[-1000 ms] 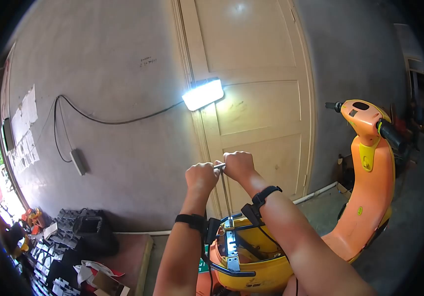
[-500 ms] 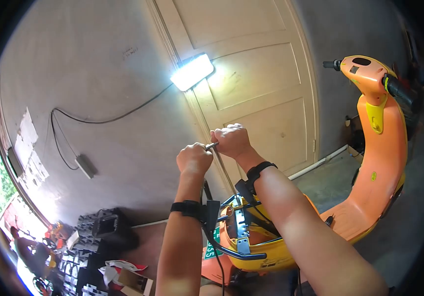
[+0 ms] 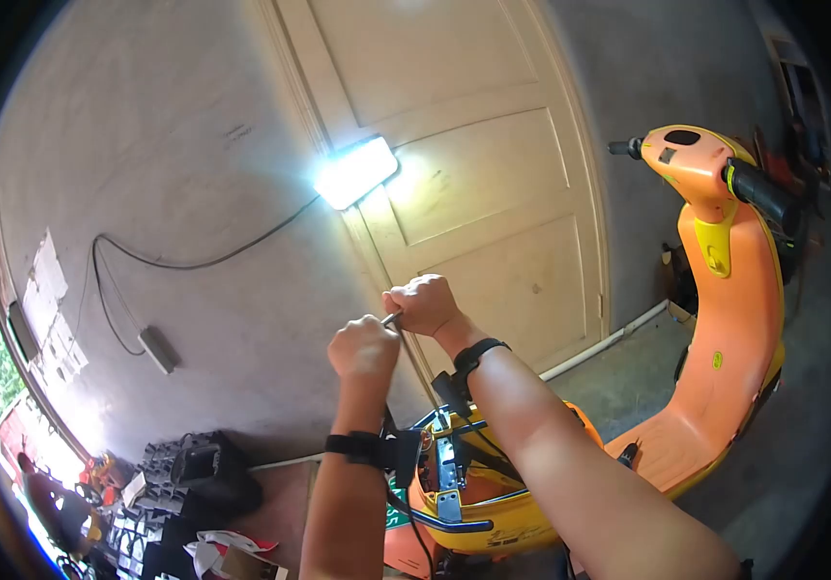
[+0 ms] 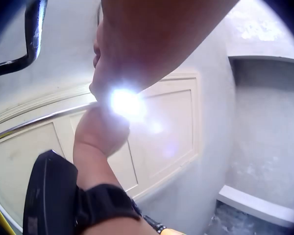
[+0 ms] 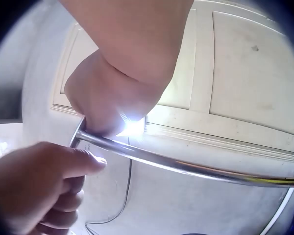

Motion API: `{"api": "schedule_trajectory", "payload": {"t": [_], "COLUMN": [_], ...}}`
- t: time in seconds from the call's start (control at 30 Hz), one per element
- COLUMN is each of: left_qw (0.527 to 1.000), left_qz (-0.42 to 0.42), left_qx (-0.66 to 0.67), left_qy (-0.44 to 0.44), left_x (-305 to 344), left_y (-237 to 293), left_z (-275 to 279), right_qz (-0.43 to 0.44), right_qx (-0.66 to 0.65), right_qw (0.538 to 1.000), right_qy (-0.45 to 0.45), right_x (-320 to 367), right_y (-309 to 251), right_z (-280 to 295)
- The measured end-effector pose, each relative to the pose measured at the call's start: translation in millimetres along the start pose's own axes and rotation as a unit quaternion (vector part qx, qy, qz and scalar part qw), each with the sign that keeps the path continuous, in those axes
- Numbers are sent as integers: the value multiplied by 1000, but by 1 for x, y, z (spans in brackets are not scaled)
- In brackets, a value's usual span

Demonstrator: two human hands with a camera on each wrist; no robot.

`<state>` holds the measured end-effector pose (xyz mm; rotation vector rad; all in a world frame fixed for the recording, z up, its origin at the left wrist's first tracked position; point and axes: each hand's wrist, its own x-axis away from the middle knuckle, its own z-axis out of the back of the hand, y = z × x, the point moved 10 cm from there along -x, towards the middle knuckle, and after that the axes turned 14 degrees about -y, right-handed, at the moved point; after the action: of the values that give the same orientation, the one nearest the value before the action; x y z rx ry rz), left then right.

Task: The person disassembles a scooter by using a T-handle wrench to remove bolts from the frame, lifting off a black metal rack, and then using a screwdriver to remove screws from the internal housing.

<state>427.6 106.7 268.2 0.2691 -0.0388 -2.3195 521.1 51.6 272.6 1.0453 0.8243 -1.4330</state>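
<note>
Both hands grip the crossbar of a metal T-handle wrench (image 3: pixel 392 319). My left hand (image 3: pixel 365 348) is a fist at its near end; my right hand (image 3: pixel 423 304) holds the far end, higher in the head view. In the right wrist view the shiny wrench shaft (image 5: pixel 186 166) extends away from the hands, with the left hand (image 5: pixel 39 186) at the lower left. Below the hands is the open rear body of an orange and yellow scooter (image 3: pixel 502 522), with a perforated metal bracket (image 3: pixel 448 474) across it. The shaft's lower end is hidden in the head view.
The scooter's front and handlebars (image 3: pixel 700 159) rise at the right. A lit lamp (image 3: pixel 357 172) hangs by the door frame, its cable (image 3: pixel 203 263) along the wall. Black boxes (image 3: pixel 207 474) are piled at lower left. A dark rack bar (image 3: pixel 449 527) edges the scooter's rear.
The head view has tilted and shifted. Both hands keep hold of the T-handle wrench; its crossbar, level before, now slants with the right hand higher than the left.
</note>
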Motion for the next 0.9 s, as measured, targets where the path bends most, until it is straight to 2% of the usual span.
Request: {"api": "schedule_trajectory", "payload": {"t": [0.07,0.17,0.37,0.4,0.5,0.57,0.63,0.7,0.73,0.8,0.83,0.9], "left_qw": [998,996,997,995,995,996,997,996,996,991,992,984], "left_qz": [-6,13,30,1,11,31,40,47,55,30,56,61], "left_qx": [-42,-75,-19,-49,-25,-8,5,-18,-5,-52,-47,-24], "left_qy": [51,47,69,88,91,85,69,67,71,116,99,166], "left_x": [15,15,9,11,7,9,17,17,17,22,21,27], "left_y": [13,18,7,13,9,6,2,1,-1,8,8,9], "left_z": [3,-10,-15,-16,-20,-17,-19,-25,-29,-30,-32,-31], "right_qz": [17,-4,10,-14,-76,-84,-60,-23,-9,16,16,-5], "right_qx": [-40,-142,-141,-131,-123,-83,-45,-138,-134,-154,-174,-212], "right_qw": [999,990,989,989,972,967,973,969,968,974,970,961], "right_qy": [7,-7,-42,-61,-183,-224,-219,-203,-210,-166,-168,-175], "right_x": [-1,-5,-5,-4,1,3,14,23,28,38,45,49], "right_y": [0,2,-8,-6,2,2,-7,-26,-32,-41,-37,-44], "right_z": [-4,-11,-8,-9,-24,-29,-22,-5,-1,12,5,10]}}
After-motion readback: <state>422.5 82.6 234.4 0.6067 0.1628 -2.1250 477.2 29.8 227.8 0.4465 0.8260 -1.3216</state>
